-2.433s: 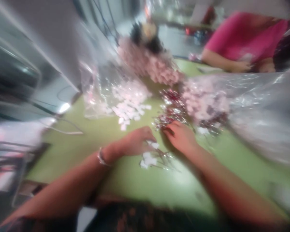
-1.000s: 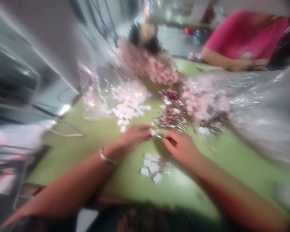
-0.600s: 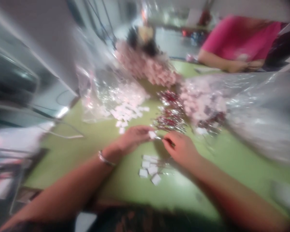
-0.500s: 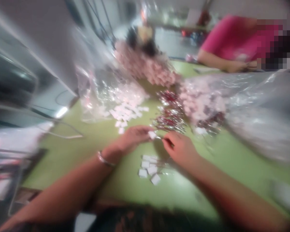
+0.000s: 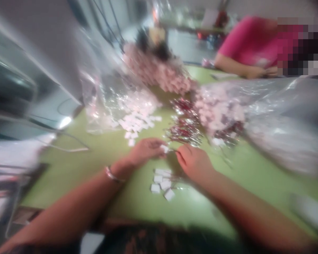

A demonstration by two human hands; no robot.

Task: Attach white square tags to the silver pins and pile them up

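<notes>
My left hand point(image 5: 148, 151) pinches a small white square tag point(image 5: 164, 148) between its fingertips. Facing it, my right hand point(image 5: 192, 158) is closed on a thin, shiny wire-like stem that meets the tag; its fingers hide most of the stem. Just below lie several white tags point(image 5: 165, 184) with thin stems pointing right. Beyond my hands is a pile of red and silver twist stems point(image 5: 185, 130). A heap of loose white tags point(image 5: 137, 121) spills out at the mouth of a clear plastic bag point(image 5: 95, 106). Blur hides fine detail.
Pale pink bundles point(image 5: 172, 77) stand at the back of the green table point(image 5: 95, 176). A large clear plastic bag point(image 5: 281, 116) with more pink pieces lies on the right. Across the table sits a person in a pink shirt point(image 5: 249, 42). A grey panel rises at the left.
My left hand went from the tags on the table to holding one up by my right hand. My right hand drew back from the twist-stem pile with a stem. Lately both hands barely moved.
</notes>
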